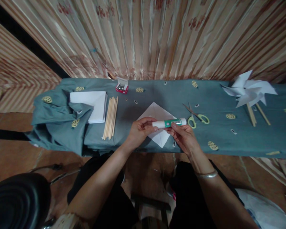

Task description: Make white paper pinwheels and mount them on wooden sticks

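A glue stick [169, 123] with a green and white label is held level above the table by both hands. My left hand [141, 131] pinches its white left end. Around the labelled right part, my right hand [184, 135] is closed, thumb on top. Beneath the hands lies a white square of paper [153, 111] with crease lines, turned like a diamond and partly hidden by them. Green-handled scissors [195, 116] rest on the cloth just right of the glue stick, blades apart.
Left of the paper lie wooden sticks [111, 117], a stack of white paper [98, 106] and an open red box of small metal pieces [122, 86]. White paper pinwheels [249, 89] on sticks lie at right. A green patterned cloth [162, 92] covers the table; a curtain [143, 38] hangs behind.
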`<state>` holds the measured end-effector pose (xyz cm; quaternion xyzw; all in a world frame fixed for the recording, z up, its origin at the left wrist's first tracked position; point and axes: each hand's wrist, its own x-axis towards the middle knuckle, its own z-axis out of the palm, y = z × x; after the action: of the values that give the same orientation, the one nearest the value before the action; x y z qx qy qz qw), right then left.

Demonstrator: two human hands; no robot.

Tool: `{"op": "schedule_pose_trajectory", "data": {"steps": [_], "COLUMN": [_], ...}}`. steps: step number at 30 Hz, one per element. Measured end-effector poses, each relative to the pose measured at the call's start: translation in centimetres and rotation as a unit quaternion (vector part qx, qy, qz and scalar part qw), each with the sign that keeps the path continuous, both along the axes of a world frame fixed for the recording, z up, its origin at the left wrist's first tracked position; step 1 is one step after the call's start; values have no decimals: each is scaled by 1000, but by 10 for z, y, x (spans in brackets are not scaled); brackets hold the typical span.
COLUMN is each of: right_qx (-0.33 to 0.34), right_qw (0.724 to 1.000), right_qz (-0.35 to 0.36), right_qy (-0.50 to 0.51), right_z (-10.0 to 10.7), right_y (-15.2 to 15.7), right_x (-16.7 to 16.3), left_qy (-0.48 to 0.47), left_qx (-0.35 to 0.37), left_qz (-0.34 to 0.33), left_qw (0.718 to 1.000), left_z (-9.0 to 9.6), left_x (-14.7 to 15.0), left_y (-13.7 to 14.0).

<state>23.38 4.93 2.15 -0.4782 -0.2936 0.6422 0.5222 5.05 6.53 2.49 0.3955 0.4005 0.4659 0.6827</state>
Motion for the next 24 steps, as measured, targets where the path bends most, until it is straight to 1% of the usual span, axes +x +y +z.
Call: {"op": "schedule_pose_trajectory", "data": {"steps": [4,11,15,18,21,22,23,24], "right_qx": [-6,-21,-15,-12,1,12,26,39], "right_qw": [1000,1000,1000,1000,1000,999,998,996], "right_qz": [-3,-7,-12,2,25,30,30,29], "right_qy": [-3,12,15,10,-16,-32,-50,-69], "right_z": [1,4,2,0,1,2,3,4], "right_y": [0,-2,-4,-4,-4,-4,-4,-5], "right_x": [-3,-12,-22,-30,-34,-34,-33,-31], "left_qy": [38,54,100,144,217,257,304,359], "left_qx": [32,46,59,88,133,153,177,205], "left_qz": [1,7,1,-6,26,49,77,104], "left_qw": [999,997,993,986,967,953,933,905], "left_z": [-2,0,2,1,0,1,3,5], "left_x": [-2,-4,-7,-11,-24,-32,-40,-49], "left_y": [-1,-4,-9,-11,-8,-5,-3,0]}}
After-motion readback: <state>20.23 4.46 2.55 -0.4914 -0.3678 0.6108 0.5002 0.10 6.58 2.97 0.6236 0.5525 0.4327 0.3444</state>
